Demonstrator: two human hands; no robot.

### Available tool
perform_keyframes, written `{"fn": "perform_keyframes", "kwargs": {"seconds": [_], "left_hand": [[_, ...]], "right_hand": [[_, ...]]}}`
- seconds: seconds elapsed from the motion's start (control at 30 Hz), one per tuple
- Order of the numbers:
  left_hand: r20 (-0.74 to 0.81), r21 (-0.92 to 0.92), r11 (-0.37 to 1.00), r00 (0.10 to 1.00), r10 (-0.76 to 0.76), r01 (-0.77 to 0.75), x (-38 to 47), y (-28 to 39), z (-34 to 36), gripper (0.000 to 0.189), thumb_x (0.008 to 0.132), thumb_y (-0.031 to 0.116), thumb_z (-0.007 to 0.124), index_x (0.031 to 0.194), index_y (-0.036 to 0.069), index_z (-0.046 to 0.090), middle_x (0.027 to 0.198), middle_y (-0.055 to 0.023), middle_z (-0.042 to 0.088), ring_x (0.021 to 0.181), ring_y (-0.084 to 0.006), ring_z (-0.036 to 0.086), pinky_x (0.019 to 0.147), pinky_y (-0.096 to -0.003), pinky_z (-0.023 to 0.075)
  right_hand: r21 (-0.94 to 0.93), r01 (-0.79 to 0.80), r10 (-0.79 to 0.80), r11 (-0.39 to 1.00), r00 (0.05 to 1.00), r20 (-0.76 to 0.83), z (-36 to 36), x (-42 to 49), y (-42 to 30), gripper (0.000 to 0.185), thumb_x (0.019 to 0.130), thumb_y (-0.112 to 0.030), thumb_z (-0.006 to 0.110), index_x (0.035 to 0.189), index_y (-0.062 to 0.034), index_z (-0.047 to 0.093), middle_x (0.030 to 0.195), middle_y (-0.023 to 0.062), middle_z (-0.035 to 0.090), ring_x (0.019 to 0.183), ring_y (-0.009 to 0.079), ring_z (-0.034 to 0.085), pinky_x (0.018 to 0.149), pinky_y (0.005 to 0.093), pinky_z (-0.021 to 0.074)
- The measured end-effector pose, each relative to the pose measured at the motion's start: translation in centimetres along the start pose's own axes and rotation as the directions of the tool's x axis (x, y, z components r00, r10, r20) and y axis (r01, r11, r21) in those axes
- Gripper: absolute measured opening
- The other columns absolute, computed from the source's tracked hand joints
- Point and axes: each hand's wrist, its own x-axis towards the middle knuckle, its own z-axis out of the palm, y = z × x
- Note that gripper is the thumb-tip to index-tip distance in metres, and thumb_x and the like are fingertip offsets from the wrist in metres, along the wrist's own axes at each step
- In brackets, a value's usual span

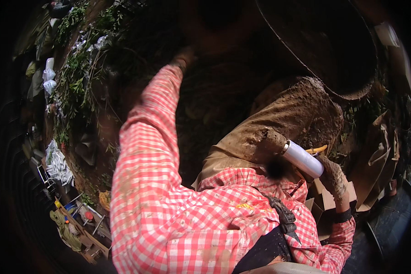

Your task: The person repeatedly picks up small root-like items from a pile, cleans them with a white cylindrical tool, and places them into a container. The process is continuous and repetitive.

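Note:
My right hand (pixel 333 175), covered in mud, is at the lower end of a roll of plastic film (pixel 304 159), gripping it beside my thigh. At the roll's other end is a mud-caked stub (pixel 274 139), perhaps its core or handle. A curved yellow piece (pixel 317 149), maybe a tool handle, shows behind the roll. My left arm stretches forward, and my left hand (pixel 186 57) is deep in shadow, its fingers too dark to make out. Muddy brown trousers (pixel 277 113) cover my bent leg.
Leafy cut branches (pixel 77 82) with bits of plastic film lie to the left. Beyond them are a pale bundle of strips (pixel 59 164) and a wooden frame with tools (pixel 85 236). A large dark round object with a pale rim (pixel 354 96) is front right. Cardboard (pixel 335 195) lies right.

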Motion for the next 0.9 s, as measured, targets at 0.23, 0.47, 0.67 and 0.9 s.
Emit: {"fn": "perform_keyframes", "kwargs": {"seconds": [0.23,0.47,0.67,0.9], "left_hand": [[0.237,0.209,0.973,0.96,-0.15,0.1,-1.0,4.6,3.2,0.043,0.095,0.03,0.058,0.133,0.008,0.059,0.121,-0.0219,0.067,0.11,-0.0401,0.065,0.09,-0.0501,0.0551],[-0.166,0.185,0.976,0.983,-0.082,0.113,4.5,0.9,-0.6,0.043,0.097,0.031,0.056,0.135,0.008,0.058,0.12,-0.0211,0.068,0.107,-0.038,0.067,0.087,-0.0502,0.0552],[0.102,0.048,0.966,0.961,-0.256,0.253,10.0,2.0,2.7,0.044,0.101,0.035,0.053,0.137,0.01,0.057,0.119,-0.0205,0.068,0.106,-0.0373,0.067,0.087,-0.0487,0.0554],[0.081,-0.066,0.925,0.926,-0.369,0.374,7.4,5.7,4.5,0.032,0.098,0.031,0.056,0.123,0.013,0.066,0.112,-0.0181,0.07,0.1,-0.0356,0.069,0.085,-0.0471,0.0561]], "right_hand": [[0.021,-0.026,0.028,0.999,0.993,-0.113,0.7,0.1,-1.8,0.047,0.077,-0.003,0.073,0.122,-0.0044,0.062,0.109,0.0194,0.069,0.102,0.0402,0.067,0.088,0.0435,0.0535],[0.135,-0.013,0.042,0.991,0.976,-0.214,2.9,-0.3,0.9,0.049,0.074,-0.01,0.08,0.118,-0.0044,0.06,0.108,0.019,0.068,0.099,0.0399,0.067,0.085,0.0433,0.0538],[0.164,-0.131,0.149,0.978,0.984,-0.103,1.7,0.4,-0.2,0.042,0.07,-0.006,0.077,0.109,-0.0039,0.061,0.1,0.0199,0.067,0.096,0.0422,0.066,0.081,0.0432,0.0537],[0.167,-0.157,0.175,0.973,0.98,-0.1,0.3,1.0,-2.3,0.037,0.071,-0.003,0.074,0.106,-0.0032,0.061,0.096,0.0201,0.067,0.092,0.0433,0.065,0.079,0.0435,0.0531]]}}
